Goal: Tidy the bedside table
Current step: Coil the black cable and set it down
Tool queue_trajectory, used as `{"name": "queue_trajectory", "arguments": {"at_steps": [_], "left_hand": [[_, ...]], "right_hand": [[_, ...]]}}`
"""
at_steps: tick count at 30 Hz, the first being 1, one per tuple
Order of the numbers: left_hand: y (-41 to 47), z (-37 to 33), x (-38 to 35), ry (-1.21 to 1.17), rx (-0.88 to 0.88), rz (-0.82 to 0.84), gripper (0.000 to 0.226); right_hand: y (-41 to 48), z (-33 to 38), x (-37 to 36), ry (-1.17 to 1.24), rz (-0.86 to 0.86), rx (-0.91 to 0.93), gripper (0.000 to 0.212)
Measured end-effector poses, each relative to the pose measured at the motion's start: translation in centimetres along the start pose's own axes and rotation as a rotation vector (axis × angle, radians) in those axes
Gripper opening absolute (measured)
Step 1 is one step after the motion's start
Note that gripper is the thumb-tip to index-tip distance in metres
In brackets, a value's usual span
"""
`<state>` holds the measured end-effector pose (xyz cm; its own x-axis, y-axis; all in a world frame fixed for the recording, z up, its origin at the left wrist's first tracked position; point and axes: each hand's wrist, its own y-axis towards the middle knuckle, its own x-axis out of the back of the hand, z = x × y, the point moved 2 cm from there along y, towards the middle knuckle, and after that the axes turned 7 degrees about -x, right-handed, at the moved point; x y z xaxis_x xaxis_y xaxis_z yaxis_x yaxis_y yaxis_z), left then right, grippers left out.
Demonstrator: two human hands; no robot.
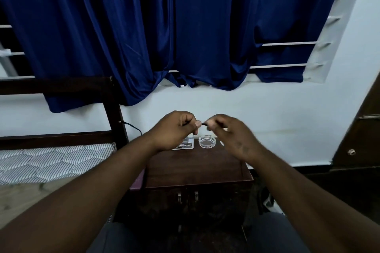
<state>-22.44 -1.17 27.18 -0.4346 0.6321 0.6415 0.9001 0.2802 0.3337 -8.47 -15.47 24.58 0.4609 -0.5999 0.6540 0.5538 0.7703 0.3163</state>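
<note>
Above the dark wooden bedside table (197,168), the left hand (174,129) and right hand (232,135) pinched the two ends of a thin black cord (204,124). A clear glass ashtray (207,141) sat at the far edge, just right of a small card (185,146).

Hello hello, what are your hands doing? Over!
Left hand and right hand pinch a small dark thing above bedside table. Glass ashtray underneath. Nothing blocking.

Small dark item (204,124) between fingers (198,123), blurred beyond identification
</note>
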Motion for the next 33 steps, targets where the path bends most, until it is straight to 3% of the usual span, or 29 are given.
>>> {"name": "queue_trajectory", "arguments": {"at_steps": [3, 8, 14, 19, 24, 30, 33], "left_hand": [[0.5, -0.5, 0.0, 0.008, -0.005, -0.018, 0.033], [-0.5, 0.6, 1.9, 0.066, 0.052, -0.034, 0.040], [-0.2, -0.4, -0.2, -0.017, 0.015, 0.014, 0.037], [-0.6, 0.1, 1.0, -0.031, 0.053, -0.030, 0.042], [-0.6, -0.3, -0.2, -0.024, 0.042, 0.007, 0.042], [-0.4, -0.2, 0.9, -0.104, 0.085, -0.053, 0.041], [-0.6, -0.2, 0.6, -0.105, 0.089, -0.042, 0.041]], "right_hand": [[0.5, 1.1, -1.2, 0.139, 0.030, 0.027, 0.032], [0.3, -2.4, 1.4, -0.052, -0.135, -0.018, 0.027], [-0.2, 1.1, -2.1, 0.081, 0.022, 0.143, 0.028], [0.4, -1.1, 0.8, 0.075, -0.092, 0.033, 0.030], [0.1, 0.9, -0.9, 0.099, 0.062, 0.094, 0.029], [1.2, -0.6, 0.7, 0.118, -0.077, 0.000, 0.034], [0.9, -0.5, 0.0, 0.159, 0.021, 0.030, 0.032]]}}
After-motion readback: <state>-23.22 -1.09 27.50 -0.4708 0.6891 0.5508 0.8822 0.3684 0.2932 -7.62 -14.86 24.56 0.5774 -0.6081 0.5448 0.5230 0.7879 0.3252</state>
